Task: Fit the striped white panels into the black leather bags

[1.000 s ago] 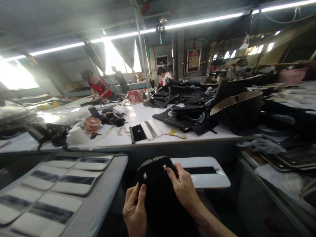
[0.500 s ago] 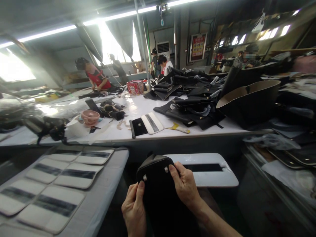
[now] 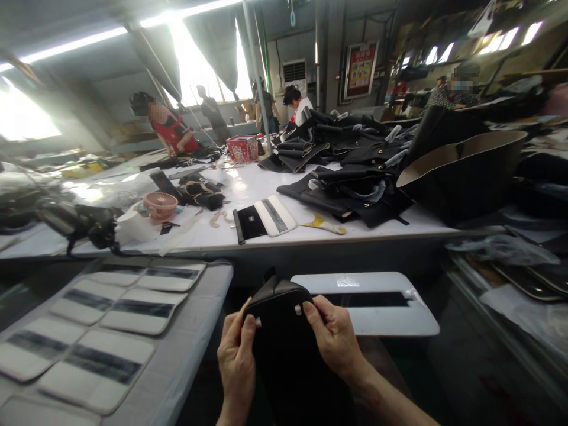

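A black bag (image 3: pixel 288 355) hangs upright in front of me, with two small shiny metal pieces near its top edge. My left hand (image 3: pixel 237 352) is closed on its left edge, the thumb pressed beside one metal piece. On the right side, my right hand (image 3: pixel 335 337) pinches the edge, its thumb just under the other metal piece. The lower part of the bag is dark and runs out of view. Behind it lies a white board (image 3: pixel 373 322) with a long black slot or strip, partly covered by the bag and my right hand.
Pale panels with dark stripes (image 3: pixel 102 364) lie on a grey side table (image 3: pixel 195 355) at left. Across the white worktable (image 3: pixel 239 183) are a pink fan (image 3: pixel 160 205), a striped piece (image 3: pixel 276 216), a yellow tool (image 3: pixel 323 223) and black bags (image 3: pixel 346 192). Several people work farther back.
My left hand has risen slightly, and its fingers now sit higher along the bag's left edge. The right hand keeps its hold. The whole view has shifted a little.
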